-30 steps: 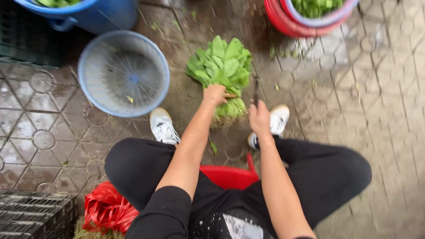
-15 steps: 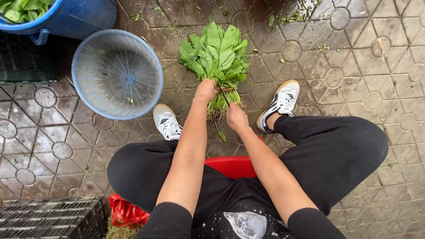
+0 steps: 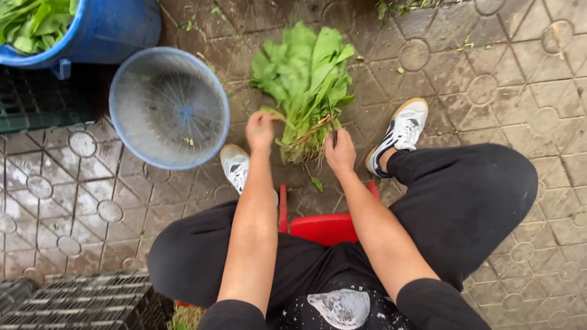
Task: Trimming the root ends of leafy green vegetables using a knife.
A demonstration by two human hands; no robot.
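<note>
A bunch of green leafy vegetables lies on the wet paving between my feet, its stems and roots toward me and a straw-coloured tie across them. My left hand is closed at the left side of the stems, pinching an end of the tie. My right hand is closed on the right side of the stems, with a thin dark blade-like thing sticking up from it. I sit on a low red stool.
An empty blue mesh basket stands left of the bunch. A blue tub of greens is at the top left, over a dark crate. Another black crate is at the bottom left. Leaf scraps litter the tiles.
My left hand has come off the middle of the stems and moved left with the tie. My right hand stays at the stems. The view has shifted slightly.
</note>
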